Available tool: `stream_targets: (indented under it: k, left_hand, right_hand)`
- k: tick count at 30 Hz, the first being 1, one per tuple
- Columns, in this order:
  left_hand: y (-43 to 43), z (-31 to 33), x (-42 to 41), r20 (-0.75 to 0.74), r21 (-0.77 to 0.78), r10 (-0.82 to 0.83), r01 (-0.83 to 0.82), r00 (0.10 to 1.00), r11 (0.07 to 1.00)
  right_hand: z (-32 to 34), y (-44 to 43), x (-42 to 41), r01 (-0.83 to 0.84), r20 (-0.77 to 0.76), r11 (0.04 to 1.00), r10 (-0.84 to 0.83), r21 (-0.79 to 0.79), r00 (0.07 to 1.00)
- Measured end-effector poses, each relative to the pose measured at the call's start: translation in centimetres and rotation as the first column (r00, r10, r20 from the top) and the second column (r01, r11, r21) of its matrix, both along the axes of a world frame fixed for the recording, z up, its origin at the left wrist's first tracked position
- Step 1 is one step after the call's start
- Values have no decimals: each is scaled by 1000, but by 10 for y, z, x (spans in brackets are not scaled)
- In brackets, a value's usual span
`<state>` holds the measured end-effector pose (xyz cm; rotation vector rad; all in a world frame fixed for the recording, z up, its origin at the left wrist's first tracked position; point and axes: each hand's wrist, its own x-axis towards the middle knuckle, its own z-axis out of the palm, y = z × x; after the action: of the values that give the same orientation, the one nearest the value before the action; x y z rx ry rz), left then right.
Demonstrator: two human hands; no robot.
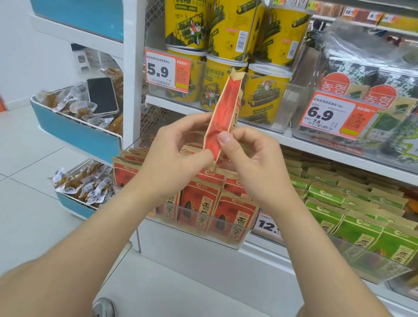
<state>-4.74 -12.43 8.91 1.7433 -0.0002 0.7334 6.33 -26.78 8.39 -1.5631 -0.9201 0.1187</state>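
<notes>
**Holding one red packet clear of its bin**

I have a single red packet (223,114) up in front of me, edge-on and tilted, with its top corner against the backdrop of the yellow tubs (187,15). My left hand (178,145) pinches its lower edge between thumb and fingers. My right hand (250,159) grips it from the other side, thumb pressed on the red face and fingers curled behind. It hangs just above the clear bin (236,241), touching none of the matching red packets (198,205) standing in rows there.

As I judge it, the lift is done: the packet is out of the row and fully in my grip. Its placing is still ahead, whether into a gap in the bin or away from the shelf, and I cannot tell which.

The red packets in the bin carry 洽洽 in a small mark at the top and a large 香 below, beside a drawn sunflower seed. The green packets (349,221) next to them show the same 洽洽 mark and 原. The tubs read 嗨爆 in big characters. One price tag (167,72) under them says 5.9. Another tag (338,116) says 6.9, with 7.5 in small print, and sits before seaweed packs (335,86) with Korean lettering. A third tag (267,225) by my right wrist shows 12 and is then cut off.
</notes>
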Motion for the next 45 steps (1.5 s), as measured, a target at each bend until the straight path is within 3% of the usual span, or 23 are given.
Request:
stream_targets:
  k: [12,18,23,33,39,42,45]
  left_hand:
    - [17,2,-9,-135,52,-186,194,973,980]
    - [20,2,-10,-142,10,-234,238,962,971]
    - [27,1,-12,-114,-97,-246,236,962,967]
    - [27,2,-11,-174,-169,-226,197,959,966]
    - [20,5,-9,-185,-350,-301,224,935,910]
    - [17,3,-11,-205,-333,-245,168,948,928]
    - [11,-2,-10,-243,-238,-167,108,955,965]
  right_hand:
    - [2,-11,0,-124,61,976,137,-178,989]
    - [3,-6,-3,-107,75,983,119,-150,990]
    - [4,-6,1,-111,51,987,118,-120,992]
    - [1,-7,2,-102,43,984,109,-149,993]
    - [-1,-10,4,-119,79,967,140,-227,987]
    - [-1,-9,1,-108,63,969,124,-221,990]
    - [-5,-3,-7,64,153,971,-29,-230,988]
